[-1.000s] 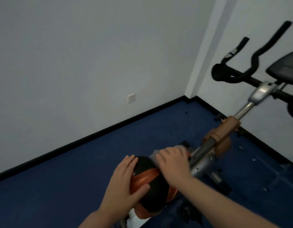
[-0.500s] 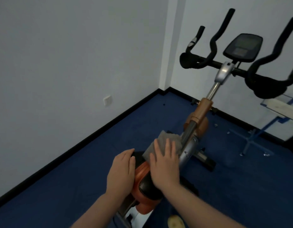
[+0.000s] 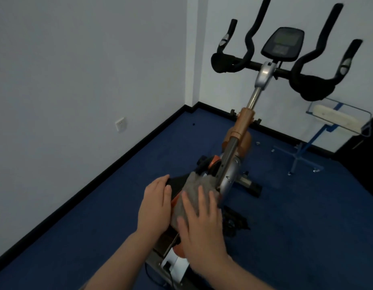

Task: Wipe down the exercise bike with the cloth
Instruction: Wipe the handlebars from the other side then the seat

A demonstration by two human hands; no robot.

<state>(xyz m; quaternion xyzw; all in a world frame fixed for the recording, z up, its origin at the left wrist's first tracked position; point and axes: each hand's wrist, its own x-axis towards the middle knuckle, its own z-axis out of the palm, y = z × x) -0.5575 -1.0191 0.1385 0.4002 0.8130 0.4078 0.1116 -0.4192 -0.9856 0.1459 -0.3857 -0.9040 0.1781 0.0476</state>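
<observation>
A person stands over an exercise bike (image 3: 233,162) on a blue carpeted floor (image 3: 307,216), near the room's far corner. The bike's saddle (image 3: 177,185), black and orange, sits low in the view. A grey cloth (image 3: 194,191) lies draped over the saddle's top, close to the silver frame post (image 3: 229,174). The right hand (image 3: 202,225) lies flat on the cloth, fingers straight and spread, pressing it down and gripping nothing. The left hand (image 3: 156,206) rests on the saddle's left side with fingers together and gently bent over the edge, steadying it. The step in hand appears to be wiping the saddle. To do it well, keep the palm flat, press evenly, overlap the strokes from rear to nose, and hold the saddle steady. The handlebars (image 3: 307,80) and console (image 3: 283,43) stand well ahead, out of the hands' touch.
</observation>
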